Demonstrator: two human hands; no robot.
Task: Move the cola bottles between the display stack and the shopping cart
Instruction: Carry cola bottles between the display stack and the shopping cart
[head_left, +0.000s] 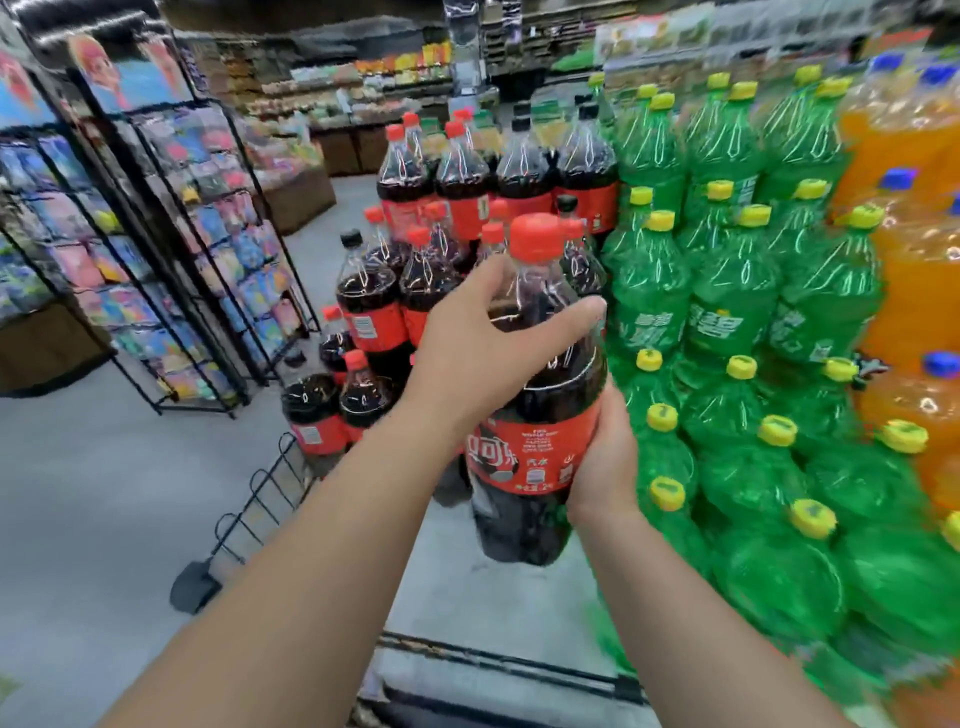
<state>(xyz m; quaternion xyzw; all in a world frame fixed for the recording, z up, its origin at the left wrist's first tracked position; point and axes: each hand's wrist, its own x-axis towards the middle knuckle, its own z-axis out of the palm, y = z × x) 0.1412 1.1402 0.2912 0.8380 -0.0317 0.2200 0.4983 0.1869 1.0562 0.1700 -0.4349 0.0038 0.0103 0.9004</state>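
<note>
Red-capped cola bottle | left hand grips its shoulder, right hand grips its label | carry upright, support base

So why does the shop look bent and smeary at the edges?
Head view: the wide-angle lens bows the black wire racks; the green plastic bottles smear near the right edge; the red-capped dark cola bottle in the left hand and right hand is sharpest; white glare streaks the stacked cola bottles.
</note>
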